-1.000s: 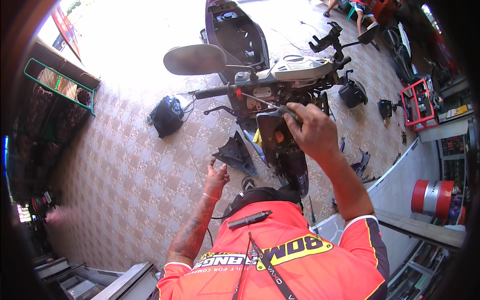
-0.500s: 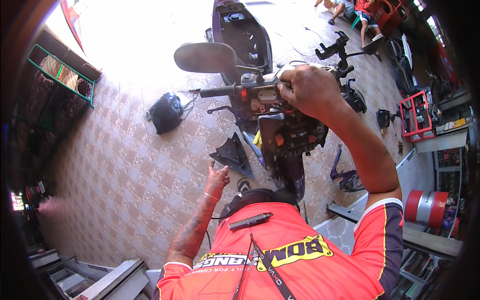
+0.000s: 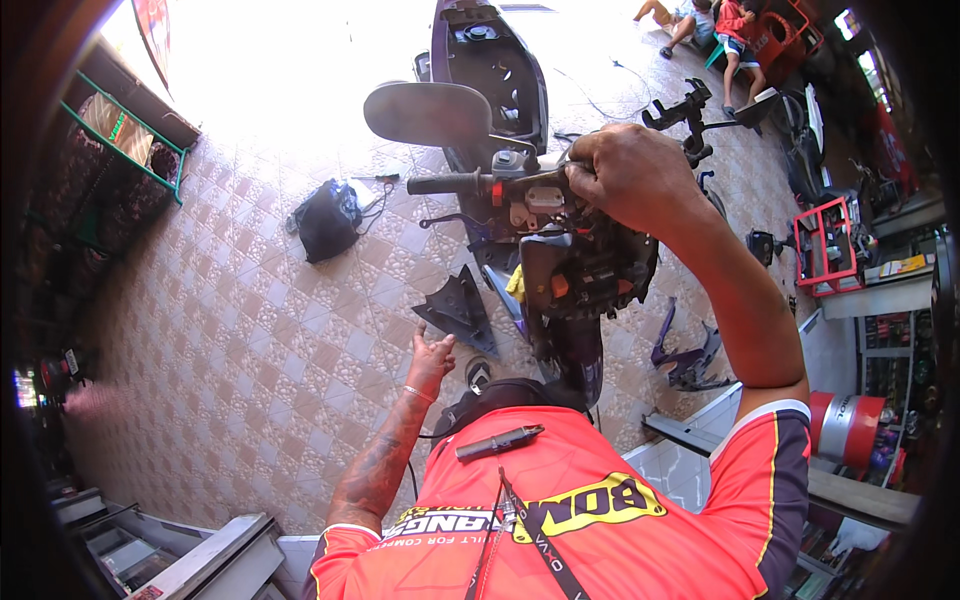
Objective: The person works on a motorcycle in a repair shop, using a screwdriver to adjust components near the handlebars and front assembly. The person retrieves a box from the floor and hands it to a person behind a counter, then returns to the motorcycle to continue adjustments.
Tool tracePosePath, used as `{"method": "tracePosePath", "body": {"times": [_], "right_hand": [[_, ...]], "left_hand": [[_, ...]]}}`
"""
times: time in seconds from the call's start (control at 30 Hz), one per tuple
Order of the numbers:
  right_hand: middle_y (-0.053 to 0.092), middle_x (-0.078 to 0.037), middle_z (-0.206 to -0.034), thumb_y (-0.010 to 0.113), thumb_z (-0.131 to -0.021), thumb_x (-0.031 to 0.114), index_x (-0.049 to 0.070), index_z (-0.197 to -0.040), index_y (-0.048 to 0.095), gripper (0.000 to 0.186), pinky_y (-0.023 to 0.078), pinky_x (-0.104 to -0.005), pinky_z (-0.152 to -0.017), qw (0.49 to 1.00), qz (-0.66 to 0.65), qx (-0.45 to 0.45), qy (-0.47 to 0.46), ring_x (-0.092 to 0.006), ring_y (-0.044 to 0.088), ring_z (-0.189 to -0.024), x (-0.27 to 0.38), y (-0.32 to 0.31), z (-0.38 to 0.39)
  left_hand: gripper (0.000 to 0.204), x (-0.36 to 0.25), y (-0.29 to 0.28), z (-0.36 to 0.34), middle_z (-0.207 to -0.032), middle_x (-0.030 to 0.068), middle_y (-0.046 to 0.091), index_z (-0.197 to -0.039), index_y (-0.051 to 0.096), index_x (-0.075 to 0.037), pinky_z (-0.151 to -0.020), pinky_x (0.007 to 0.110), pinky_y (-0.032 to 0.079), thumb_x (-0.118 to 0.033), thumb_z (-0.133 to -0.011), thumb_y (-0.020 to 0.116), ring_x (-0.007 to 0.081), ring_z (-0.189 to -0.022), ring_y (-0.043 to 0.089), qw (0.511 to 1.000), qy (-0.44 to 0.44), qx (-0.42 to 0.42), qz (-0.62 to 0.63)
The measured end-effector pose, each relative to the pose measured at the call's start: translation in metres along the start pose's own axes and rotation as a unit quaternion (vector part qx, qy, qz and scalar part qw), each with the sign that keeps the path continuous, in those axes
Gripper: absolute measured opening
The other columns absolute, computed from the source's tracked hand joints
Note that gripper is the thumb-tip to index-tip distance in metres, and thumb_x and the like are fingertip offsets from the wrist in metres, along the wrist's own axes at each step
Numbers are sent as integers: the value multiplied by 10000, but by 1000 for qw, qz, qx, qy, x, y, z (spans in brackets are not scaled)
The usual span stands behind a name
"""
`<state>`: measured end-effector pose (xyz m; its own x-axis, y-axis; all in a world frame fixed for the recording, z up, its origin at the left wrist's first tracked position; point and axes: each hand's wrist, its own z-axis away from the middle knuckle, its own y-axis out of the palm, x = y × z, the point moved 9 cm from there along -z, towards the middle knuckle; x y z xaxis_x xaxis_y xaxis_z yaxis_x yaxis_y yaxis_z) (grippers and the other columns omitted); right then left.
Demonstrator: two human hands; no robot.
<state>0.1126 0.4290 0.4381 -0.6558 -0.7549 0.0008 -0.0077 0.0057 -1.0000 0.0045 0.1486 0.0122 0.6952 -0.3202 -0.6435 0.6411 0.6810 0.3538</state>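
Observation:
In front of me stands a partly stripped scooter, its handlebar (image 3: pixel 450 184) bare of covers and an oval mirror (image 3: pixel 428 113) on its left side. My right hand (image 3: pixel 640 180) is closed at the middle of the handlebar; its fingers hide what they grip. Below it, wiring and dark parts of the open front (image 3: pixel 590 285) are exposed. My left hand (image 3: pixel 432 362) hangs low on the left with fingers apart, holding nothing. Just beyond it a dark triangular panel (image 3: pixel 458 310) lies on the floor. A phone holder (image 3: pixel 682 110) rises at the bar's right.
A black bag (image 3: pixel 328 222) with a cable lies on the tiles to the left. A dark purple frame-like part (image 3: pixel 690 350) is on the floor at right, near a red rack (image 3: pixel 828 248) and a red-and-silver drum (image 3: pixel 845 428). People sit at the far right.
My right hand has shifted slightly right, and the handlebar and mirror sit a little farther right in view. A pale piece by that hand now shows less. My left hand remains low and apart.

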Motion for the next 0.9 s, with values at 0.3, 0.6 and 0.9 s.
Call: {"method": "tracePosePath", "body": {"times": [0.3, 0.6, 0.9], "right_hand": [[679, -176, -842, 619, -856, 303, 77, -909, 735, 259, 539, -455, -745, 997, 37, 18, -62, -339, 684, -833, 14, -5, -17], [731, -155, -1053, 663, -850, 100, 53, -1022, 754, 200, 572, -396, -866, 991, 65, 114, -1, -288, 711, -994, 40, -13, -44], [695, -178, -1086, 641, -883, 72, 19, -1037, 742, 192, 567, -408, -889, 991, 71, 65, -88, -328, 691, -1029, 64, -6, -56]], "left_hand": [[912, 0, -1, -5, -852, 0, 535, -1556, 54, -202, -532, 236, 453, -136, -924, 708, 88, -632, 506, 1000, -9, -25, -15], [937, 5, -3, -11, -837, 0, 530, -1561, 25, -200, -526, 241, 452, -146, -923, 710, 91, -626, 500, 999, -8, -23, -37], [935, 6, -10, -9, -831, 0, 529, -1560, 36, -204, -522, 241, 453, -137, -918, 712, 91, -616, 501, 999, -4, -36, -36]]}}
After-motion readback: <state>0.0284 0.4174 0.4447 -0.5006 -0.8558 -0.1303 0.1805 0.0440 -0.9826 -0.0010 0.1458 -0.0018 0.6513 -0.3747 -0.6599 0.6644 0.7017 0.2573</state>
